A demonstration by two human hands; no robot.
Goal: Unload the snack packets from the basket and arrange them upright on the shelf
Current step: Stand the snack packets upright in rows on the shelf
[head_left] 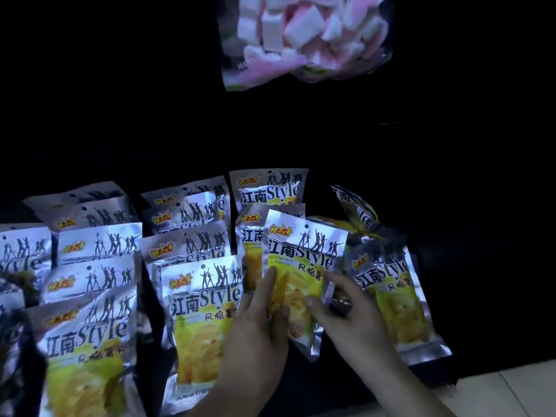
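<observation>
A silver and yellow chip packet (304,266) stands tilted a little right of centre on the dark shelf. My left hand (255,332) grips its lower left edge, thumb over the front. My right hand (352,314) holds its lower right side with fingers curled on the foil. Rows of matching chip packets (201,314) stand upright to the left, several deep. Another packet (391,293) leans just right of the held one. The basket is not in view.
A clear bag of pink and white marshmallows (304,34) hangs on the level above. A crumpled packet (358,212) lies at the back right. Pale floor tiles (496,389) show at the bottom right. The shelf surroundings are very dark.
</observation>
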